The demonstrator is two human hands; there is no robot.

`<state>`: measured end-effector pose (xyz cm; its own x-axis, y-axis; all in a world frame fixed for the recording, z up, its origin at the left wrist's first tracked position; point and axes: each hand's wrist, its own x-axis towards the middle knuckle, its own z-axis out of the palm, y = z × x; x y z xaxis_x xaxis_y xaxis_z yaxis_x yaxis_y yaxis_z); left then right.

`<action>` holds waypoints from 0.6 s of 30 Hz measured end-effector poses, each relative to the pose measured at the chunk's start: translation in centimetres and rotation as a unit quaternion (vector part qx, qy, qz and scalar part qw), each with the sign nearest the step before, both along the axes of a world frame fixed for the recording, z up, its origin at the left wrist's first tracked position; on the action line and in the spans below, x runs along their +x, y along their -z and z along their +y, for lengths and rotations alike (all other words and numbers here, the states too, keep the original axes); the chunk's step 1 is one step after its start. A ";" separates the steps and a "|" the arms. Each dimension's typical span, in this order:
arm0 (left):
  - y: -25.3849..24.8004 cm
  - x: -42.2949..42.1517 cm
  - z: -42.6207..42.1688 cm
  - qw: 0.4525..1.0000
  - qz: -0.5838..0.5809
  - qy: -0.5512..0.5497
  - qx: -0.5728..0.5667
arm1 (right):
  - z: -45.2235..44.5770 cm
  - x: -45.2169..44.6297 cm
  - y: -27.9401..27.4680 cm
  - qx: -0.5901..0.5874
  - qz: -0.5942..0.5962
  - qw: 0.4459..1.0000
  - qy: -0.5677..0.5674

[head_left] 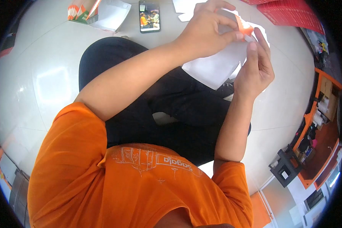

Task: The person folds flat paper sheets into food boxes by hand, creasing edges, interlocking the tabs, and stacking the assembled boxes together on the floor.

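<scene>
Up at the top right of the head view, my left hand (207, 32) pinches a small orange-and-white folded paper piece (245, 26) between thumb and fingers. From below right, my right hand (256, 70) reaches the same piece, its thumb and fingertips closed at the lower white edge. Bright glare washes out part of the piece, so its print cannot be read. White paper sheets (212, 70) lie beneath both hands, in front of my crossed legs.
A phone (149, 16) with a lit screen lies on the tiled floor (38, 49). Left of it is an open white holder (112, 17) with orange-and-green printed pieces (81, 13). Red printed sheets (292, 15) spread at top right. A dark stool (287, 167) and orange-framed shelf (309, 117) stand right.
</scene>
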<state>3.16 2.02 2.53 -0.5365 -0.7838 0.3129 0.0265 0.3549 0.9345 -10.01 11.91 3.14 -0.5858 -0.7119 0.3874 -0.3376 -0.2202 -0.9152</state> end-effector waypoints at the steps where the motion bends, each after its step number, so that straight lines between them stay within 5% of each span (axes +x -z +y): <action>1: 0.1 0.0 0.0 1.000 -0.002 0.000 0.001 | 0.0 0.0 0.0 0.004 0.000 1.000 0.004; 9: 0.7 -0.2 -0.5 1.000 -0.005 0.014 -0.003 | 0.0 0.3 -0.2 0.063 0.063 0.995 0.047; 12: 1.2 -0.3 -0.4 1.000 -0.004 0.001 -0.031 | 0.0 0.4 0.1 0.102 0.233 0.964 0.073; 15: 1.1 0.0 -0.3 0.999 -0.003 -0.003 -0.043 | 0.0 0.9 0.2 0.106 0.141 0.982 0.061; 18: 0.6 0.1 -0.5 0.999 -0.010 0.002 -0.036 | -0.4 1.3 -0.4 0.071 -0.073 0.994 0.047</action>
<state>3.23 1.47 1.94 -0.5462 -0.7571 0.3585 0.0106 0.4217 0.9067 -8.67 11.46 3.57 -0.6948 -0.6930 0.1926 -0.2113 -0.0593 -0.9756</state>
